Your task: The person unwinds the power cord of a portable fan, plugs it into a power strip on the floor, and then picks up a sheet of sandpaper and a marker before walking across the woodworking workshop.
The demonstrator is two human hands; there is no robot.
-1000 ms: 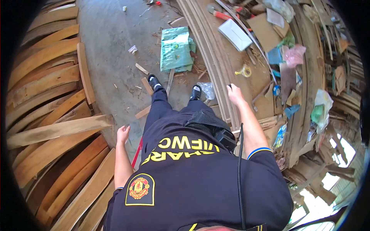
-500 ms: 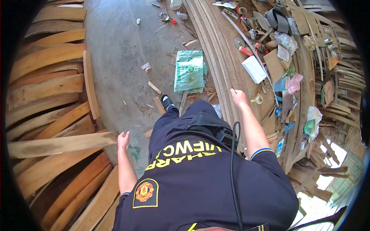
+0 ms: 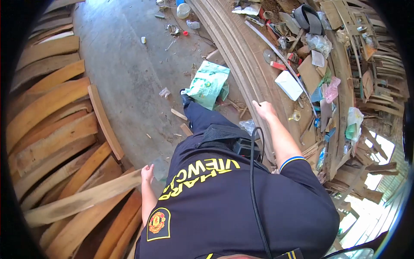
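Note:
My left hand [image 3: 147,173] hangs by my side with its fingers curled in and nothing visible in them. In the picture it lies beside the end of a long pale plank [image 3: 86,198], but I cannot tell whether they touch. My right hand [image 3: 265,110], with fingers curled and nothing seen in it, hangs over the long stacked boards [image 3: 246,73] to my right. Ahead, a pale green printed plastic bag [image 3: 209,82] lies on the floor, and my shoe [image 3: 186,98] is at its left edge.
Curved wooden boards [image 3: 51,103] line the left, with a narrow plank [image 3: 105,123] along their ends. Wood scraps [image 3: 179,114] litter the concrete floor [image 3: 125,64]. On the right are a white box [image 3: 289,85], a black rolled strip [image 3: 308,19], cardboard [image 3: 308,73] and plastic bags [image 3: 354,123].
The view has turned and shifted, so the boards at left sit lower. My foot has come forward to the green bag, which appears tilted. Both hands still hang curled.

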